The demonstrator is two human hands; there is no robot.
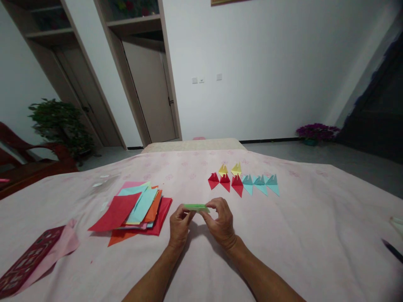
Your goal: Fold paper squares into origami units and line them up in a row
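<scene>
Past forearms point(258, 272), pinched between left hand point(179, 228) and right hand point(222, 222) above the tabletop point(289, 239): green folded paper point(195, 206). Best to square the layers and press creases evenly, gripping lightly against crumpling.

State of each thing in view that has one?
Green paper: folded, held
Left hand: pinching green paper
Right hand: pinching green paper
Paper figures: folded, set in rows
Paper sheets: loosely piled, askew
Center door: partly open
Left door: looks shut
</scene>
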